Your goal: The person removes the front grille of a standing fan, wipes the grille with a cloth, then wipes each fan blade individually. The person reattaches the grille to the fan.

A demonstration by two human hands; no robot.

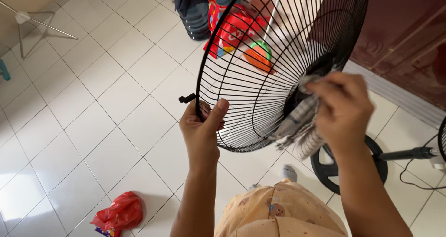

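Left hand [202, 125] fingers clamped on fan grille [260, 46] rim, right hand [344, 109] gripping cloth [297, 125], red bag [118, 214] on floor

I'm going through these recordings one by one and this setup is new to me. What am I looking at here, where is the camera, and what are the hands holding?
There is no machine: a person works with two bare hands, and the single camera sits on their head, looking down past their arms to a white tiled floor. The left hand grips the rim of a black wire fan guard held up in the air. The right hand presses a grey striped cloth against the guard near its centre. On the floor lie a crumpled red plastic bag and, seen through the wires, a red package and an orange and green brush-like item. At right stands a round black fan base with its pole.
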